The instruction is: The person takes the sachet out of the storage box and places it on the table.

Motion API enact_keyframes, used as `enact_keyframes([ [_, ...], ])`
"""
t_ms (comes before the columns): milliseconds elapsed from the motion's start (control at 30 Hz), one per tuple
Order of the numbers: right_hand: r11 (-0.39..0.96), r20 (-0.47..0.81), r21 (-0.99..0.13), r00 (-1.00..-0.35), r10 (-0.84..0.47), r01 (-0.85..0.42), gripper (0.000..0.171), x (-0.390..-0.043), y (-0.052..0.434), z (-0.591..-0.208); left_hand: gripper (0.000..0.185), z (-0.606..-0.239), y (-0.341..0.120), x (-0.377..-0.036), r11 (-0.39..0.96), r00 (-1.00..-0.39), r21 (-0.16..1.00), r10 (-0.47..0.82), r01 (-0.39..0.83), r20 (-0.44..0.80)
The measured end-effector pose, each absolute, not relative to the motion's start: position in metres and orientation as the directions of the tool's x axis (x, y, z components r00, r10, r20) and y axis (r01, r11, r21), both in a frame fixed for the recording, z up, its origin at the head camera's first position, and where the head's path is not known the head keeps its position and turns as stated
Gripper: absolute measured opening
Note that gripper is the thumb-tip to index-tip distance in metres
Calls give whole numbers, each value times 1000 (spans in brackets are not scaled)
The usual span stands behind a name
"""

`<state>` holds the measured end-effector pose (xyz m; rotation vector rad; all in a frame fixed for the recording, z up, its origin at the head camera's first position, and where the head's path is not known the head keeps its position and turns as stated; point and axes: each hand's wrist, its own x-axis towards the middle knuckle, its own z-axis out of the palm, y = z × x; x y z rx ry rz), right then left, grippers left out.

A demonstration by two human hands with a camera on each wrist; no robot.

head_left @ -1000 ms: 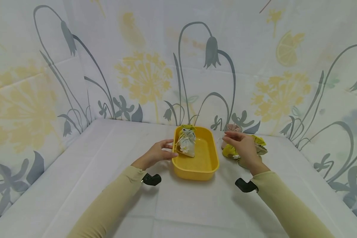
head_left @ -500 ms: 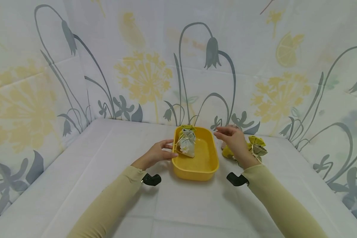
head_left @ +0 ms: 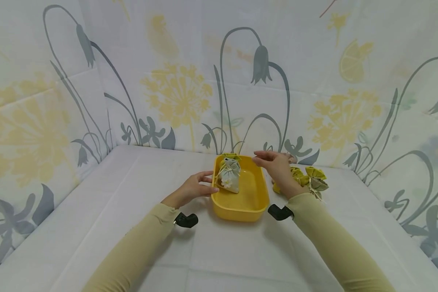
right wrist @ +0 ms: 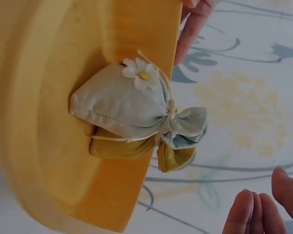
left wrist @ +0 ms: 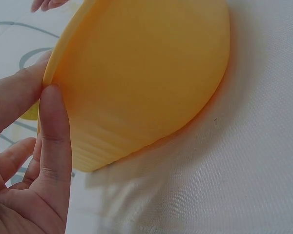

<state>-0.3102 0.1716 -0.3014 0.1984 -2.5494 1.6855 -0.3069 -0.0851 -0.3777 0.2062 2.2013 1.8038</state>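
Observation:
A yellow plastic tub point(head_left: 253, 211) stands in front of me, and my left hand point(head_left: 193, 187) pinches its left rim between thumb and fingers. In the left wrist view the thumb point(left wrist: 55, 117) lies against the outer wall. Inside, a pale grey-blue drawstring pouch point(right wrist: 119, 105) with a white daisy leans on the left wall, beside a mustard-yellow pouch point(right wrist: 122, 147). My right hand point(head_left: 277, 168) hovers at the tub's far right rim. Its thumb and fingers are apart in the right wrist view, with nothing seen between them.
Right of the tub lie several more drawstring pouches, among them a yellow one point(head_left: 315, 173) and an olive-beige one point(head_left: 318, 184), partly behind my right hand. A white cloth covers the table point(head_left: 219, 255). A flower-printed curtain point(head_left: 190, 48) rises behind.
My right hand has moved left from above the pouches to the tub's right rim, uncovering more of the pouches. The left hand, the tub and the pouches in it stay in place.

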Motion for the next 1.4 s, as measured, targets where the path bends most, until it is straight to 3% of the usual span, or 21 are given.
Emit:
enact_keyframes([
  [633, 402, 45, -910, -988, -148, -101, 35, -335, 145, -301, 70, -378, -84, -308, 205, -947, 977, 297, -60, -120],
  [1133, 502, -53, -862, -974, -220, -66, 42, -350, 137, -314, 72, -379, -87, -307, 194, -944, 980, 311, -51, -110],
  [1400, 552, -64, -830, -970, -236, -80, 35, -353, 136, -321, 74, -379, -87, -307, 195, -943, 979, 313, -55, -115],
])
